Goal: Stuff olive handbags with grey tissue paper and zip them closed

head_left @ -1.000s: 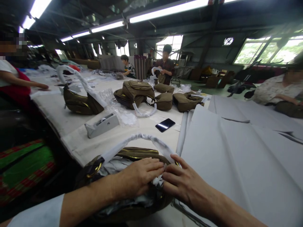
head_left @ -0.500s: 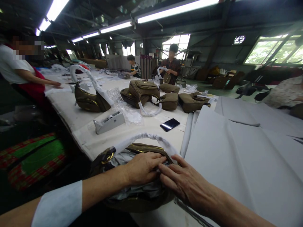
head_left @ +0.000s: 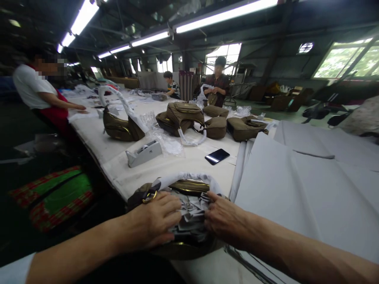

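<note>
An olive-brown handbag (head_left: 192, 252) sits at the near edge of the table, its gold-zipped mouth apart. Grey crumpled paper (head_left: 191, 209) fills the opening. White wrapping covers its arched handle (head_left: 186, 176), and a gold ring (head_left: 150, 196) shows at the left end. My left hand (head_left: 158, 219) lies over the left side of the opening, its fingers loosely stretched and somewhat apart, touching the paper. At the right side my right hand (head_left: 223, 217) has curled fingers at the bag's rim, the index finger by the handle base; its fingertips are partly hidden.
Beyond the bag stand a grey tape dispenser (head_left: 145, 153), a black phone (head_left: 217, 156) and several olive bags (head_left: 180, 118). Large white sheets (head_left: 296, 189) cover the right side. A red-and-green checked sack (head_left: 59, 193) lies low left. Co-workers (head_left: 41, 88) are around the table.
My hands, close together over the paper before, have parted: the left moved left, the right stays at the right rim. More paper shows between them. The view has shifted slightly.
</note>
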{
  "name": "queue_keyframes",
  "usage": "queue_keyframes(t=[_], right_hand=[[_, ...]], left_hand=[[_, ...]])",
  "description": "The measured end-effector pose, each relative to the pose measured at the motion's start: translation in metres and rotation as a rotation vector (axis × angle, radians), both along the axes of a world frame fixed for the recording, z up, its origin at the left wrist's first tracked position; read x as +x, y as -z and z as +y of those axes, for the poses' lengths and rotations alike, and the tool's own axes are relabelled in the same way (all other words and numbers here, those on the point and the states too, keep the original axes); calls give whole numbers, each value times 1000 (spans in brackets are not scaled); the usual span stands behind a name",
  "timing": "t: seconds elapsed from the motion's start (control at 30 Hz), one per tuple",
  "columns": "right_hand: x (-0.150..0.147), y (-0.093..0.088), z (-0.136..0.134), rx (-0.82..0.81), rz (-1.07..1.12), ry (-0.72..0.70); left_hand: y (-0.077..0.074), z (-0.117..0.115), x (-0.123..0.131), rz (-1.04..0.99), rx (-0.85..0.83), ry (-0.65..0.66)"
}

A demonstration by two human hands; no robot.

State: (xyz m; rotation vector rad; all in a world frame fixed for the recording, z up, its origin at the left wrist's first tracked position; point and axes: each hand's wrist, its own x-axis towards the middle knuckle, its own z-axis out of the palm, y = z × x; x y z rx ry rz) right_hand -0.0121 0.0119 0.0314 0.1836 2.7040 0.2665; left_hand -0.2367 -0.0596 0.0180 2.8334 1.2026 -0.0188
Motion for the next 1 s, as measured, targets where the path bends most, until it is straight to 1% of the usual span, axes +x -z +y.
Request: queue_keyframes(t=[0.07,0.1,0.2,0.23,0.3,0.4,0.47,0.57,0.63,0.7,0.73,0.8,0.83,0.87,0.93,1.0], right_hand=[[3,7,-2,96,143,-66],[4,14,-4,151,243,-112],[3,40,-12,255,474,-205],[2,46,-15,260,497,-213],[-1,51,-20,239,448,-198],[-3,44,-24,168,325,-173],[-5,36,-23,122,270,-176],[-11,28,-17,36,111,-186],[-14,28,-10,-7,18,-152],[-14,30,-4,-27,31,-98],[-12,31,-2,-27,74,-86],[-5,32,-2,6,195,-98],[-1,33,-5,41,246,-115],[3,33,-8,85,285,-132],[8,35,-15,167,325,-144],[8,37,-20,205,319,-135]], left_hand=[[-4,-18,-20,0,55,111],[-3,-25,-29,29,111,132],[8,-35,-50,89,333,181],[13,-35,-53,82,382,206],[23,-34,-57,51,426,208],[31,-30,-56,14,461,134],[33,-28,-53,70,407,74],[32,-24,-50,213,284,7],[26,-22,-48,251,255,-12],[18,-19,-48,203,293,40],[14,-18,-48,169,334,97],[9,-14,-48,122,405,242],[8,-12,-48,114,425,295],[9,-9,-48,119,427,319],[15,-3,-48,127,414,285],[23,3,-49,129,420,211]])
